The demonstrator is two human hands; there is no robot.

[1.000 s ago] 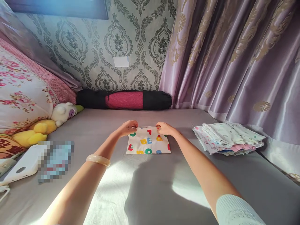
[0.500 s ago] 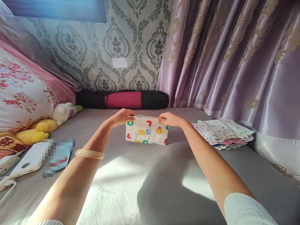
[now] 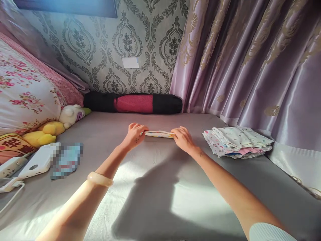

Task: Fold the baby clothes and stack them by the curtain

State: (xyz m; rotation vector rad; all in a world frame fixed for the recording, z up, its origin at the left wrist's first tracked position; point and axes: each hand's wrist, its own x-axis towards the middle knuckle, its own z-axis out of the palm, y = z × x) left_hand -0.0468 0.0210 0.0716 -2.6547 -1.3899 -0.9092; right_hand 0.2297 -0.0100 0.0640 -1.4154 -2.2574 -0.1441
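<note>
A folded white cloth (image 3: 159, 134) with colourful prints is stretched between my two hands over the grey bed sheet (image 3: 150, 157). It shows nearly edge-on, as a thin strip. My left hand (image 3: 135, 135) pinches its left end, fingers bent over the edge. At the other end my right hand (image 3: 184, 139) grips it the same way. The fingertips are partly hidden behind the cloth. To the right of my right hand lies a stack of folded printed cloths (image 3: 240, 142), uneven at its edges.
A black and red rolled bag (image 3: 132, 103) lies along the wall. On the left are a floral pillow (image 3: 27, 90), a yellow plush toy (image 3: 42, 134), a white power bank (image 3: 37, 164), a power strip (image 3: 12, 167) with a cable, and a blurred flat item (image 3: 67, 160). A purple curtain (image 3: 225, 67) hangs at right.
The cloth has tipped from its printed face towards me to nearly edge-on. Both hands have turned over with it and sit slightly lower. The view has shifted a little.
</note>
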